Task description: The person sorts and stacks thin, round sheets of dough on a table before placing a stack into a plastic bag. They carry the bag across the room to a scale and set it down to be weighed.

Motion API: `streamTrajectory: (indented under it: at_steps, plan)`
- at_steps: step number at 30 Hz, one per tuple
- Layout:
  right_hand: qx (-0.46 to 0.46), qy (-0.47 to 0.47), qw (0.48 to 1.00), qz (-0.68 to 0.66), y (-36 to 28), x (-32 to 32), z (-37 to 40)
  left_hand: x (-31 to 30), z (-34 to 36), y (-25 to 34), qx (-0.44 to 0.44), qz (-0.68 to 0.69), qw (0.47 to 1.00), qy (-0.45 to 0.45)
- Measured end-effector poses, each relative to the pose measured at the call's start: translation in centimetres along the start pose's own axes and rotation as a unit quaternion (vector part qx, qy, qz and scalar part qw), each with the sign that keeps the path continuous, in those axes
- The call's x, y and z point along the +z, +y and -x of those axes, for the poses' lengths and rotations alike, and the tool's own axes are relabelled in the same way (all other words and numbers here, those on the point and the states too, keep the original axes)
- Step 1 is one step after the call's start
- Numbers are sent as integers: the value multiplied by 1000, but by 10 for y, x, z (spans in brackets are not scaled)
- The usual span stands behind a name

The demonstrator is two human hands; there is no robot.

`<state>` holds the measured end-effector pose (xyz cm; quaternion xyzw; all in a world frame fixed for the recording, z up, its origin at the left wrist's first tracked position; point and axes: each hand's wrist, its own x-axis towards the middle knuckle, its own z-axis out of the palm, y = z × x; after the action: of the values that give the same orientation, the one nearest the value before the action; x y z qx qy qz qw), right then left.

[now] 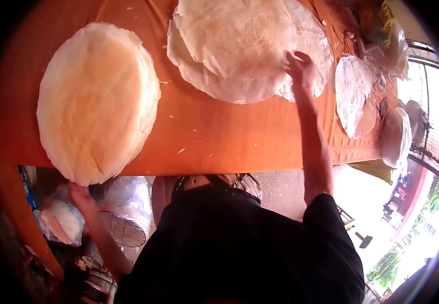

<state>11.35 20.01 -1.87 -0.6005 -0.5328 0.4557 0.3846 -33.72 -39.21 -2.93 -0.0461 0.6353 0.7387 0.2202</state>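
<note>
On the right-hand pile, several thin, pale round sheets like flatbread (239, 45) lie overlapping. My right hand (303, 71) reaches over their right edge, fingers bent and closed at the rim of an upper sheet. To the left, a thick stack of round, yellowish-white sheets (98, 101) extends past the table's near edge. Low at that stack's front rim is my left hand (80, 196), its fingertips hidden at the edge, so I cannot tell if it grips.
An orange cloth covers the table (219, 137), with small flakes scattered on it. Farther right lie a torn pale sheet (351, 93) and a white plastic bag (395, 137). Below the left side are a plastic-wrapped bundle (65, 223) and a woven basket (123, 228).
</note>
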Motion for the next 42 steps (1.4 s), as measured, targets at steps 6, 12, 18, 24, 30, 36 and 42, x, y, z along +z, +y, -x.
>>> streamTrajectory:
  at_steps: [6,12,18,24,30,36,42]
  plan:
    - [162,-84,983,-17,-27,-42,-28,162,155,-35,-112,-283,943,-132]
    - [171,-114,978,-31,-51,-49,-28,240,195,-43,-137,-281,908,-278]
    - [43,-133,958,252,13,-34,-87,292,180,-63,-144,-227,902,-337]
    - [124,-169,965,155,-36,-46,-69,354,182,-81,-201,-186,898,-345]
    - [118,-207,967,90,-45,-22,-58,373,192,-98,-287,-128,874,-371]
    - [-79,-261,937,-220,-151,-53,14,394,192,-113,-392,80,845,-355]
    - [125,-205,971,-15,-79,-140,37,393,177,-141,-358,229,846,-322]
